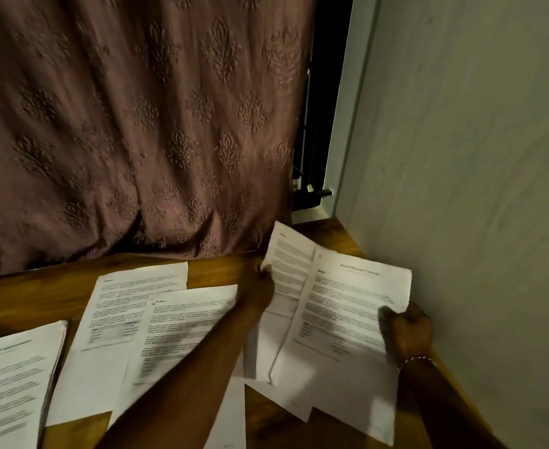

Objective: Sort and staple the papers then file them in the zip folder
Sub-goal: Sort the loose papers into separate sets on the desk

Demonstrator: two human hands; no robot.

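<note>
Hands apart, left hand (260,286) pinching the rear white printed sheet (286,257) and right hand (407,332) gripping the front white printed sheet (347,312), long axes running away, while the thick white paper stack (14,377) lies far left, nearer the left arm.

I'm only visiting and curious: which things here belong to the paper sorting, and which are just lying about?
Part of the job: held back sheet, held front sheet, loose sheets, stack.
Just there: table, curtain, wall.
</note>
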